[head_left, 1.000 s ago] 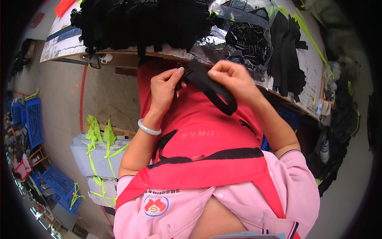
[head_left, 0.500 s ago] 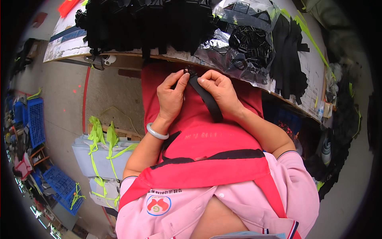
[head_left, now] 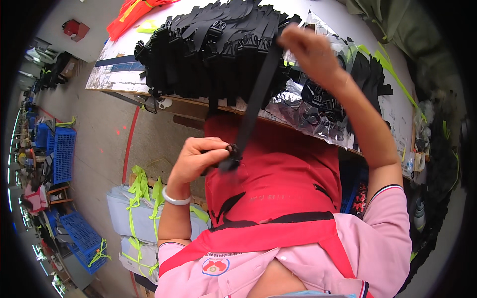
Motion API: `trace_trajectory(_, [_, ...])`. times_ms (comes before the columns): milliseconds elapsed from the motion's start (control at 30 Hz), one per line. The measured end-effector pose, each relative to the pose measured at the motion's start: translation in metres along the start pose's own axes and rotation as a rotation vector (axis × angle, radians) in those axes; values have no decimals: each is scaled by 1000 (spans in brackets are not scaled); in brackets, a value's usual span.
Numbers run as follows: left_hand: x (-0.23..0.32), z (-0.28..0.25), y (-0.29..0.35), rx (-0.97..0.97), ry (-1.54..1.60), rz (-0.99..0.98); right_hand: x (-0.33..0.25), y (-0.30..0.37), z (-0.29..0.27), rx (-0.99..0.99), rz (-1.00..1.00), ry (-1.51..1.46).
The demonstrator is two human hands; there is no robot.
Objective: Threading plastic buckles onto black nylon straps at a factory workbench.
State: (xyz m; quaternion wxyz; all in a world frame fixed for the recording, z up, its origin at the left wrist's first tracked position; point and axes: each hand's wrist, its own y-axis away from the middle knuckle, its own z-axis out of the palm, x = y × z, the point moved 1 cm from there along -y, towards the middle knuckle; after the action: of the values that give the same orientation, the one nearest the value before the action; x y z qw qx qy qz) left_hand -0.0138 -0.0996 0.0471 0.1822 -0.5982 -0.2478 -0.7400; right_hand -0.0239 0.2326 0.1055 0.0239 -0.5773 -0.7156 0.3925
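L hand point(head_left: 196, 158) pinches small blk plastic buckle point(head_left: 233, 158), just off near edge of white-topped table point(head_left: 117, 82); R hand point(head_left: 310, 53), blurred, seems to pinch upper end of long flat blk webbing strap point(head_left: 257, 94). Prob. drawing strap taut; next needs firm buckle hold.

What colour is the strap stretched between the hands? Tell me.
The strap is black; head view.

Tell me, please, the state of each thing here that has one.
Left hand: closed on black fitting
Right hand: raised, gripping black strap
Black strap: straight between the hands
Black fitting: blurred; fastening unclear
Strap pile: heaped on table
Clear plastic: crumpled
Pale bundle: tied with yellow-green strips
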Motion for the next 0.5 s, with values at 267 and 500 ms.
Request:
trace_trajectory(267, [77,-36,-92,348,16,205,-29,-99,-29,470,185,-237])
trace_trajectory(500, [47,-1,-109,554,-84,416,-34,16,53,-78,236,-290])
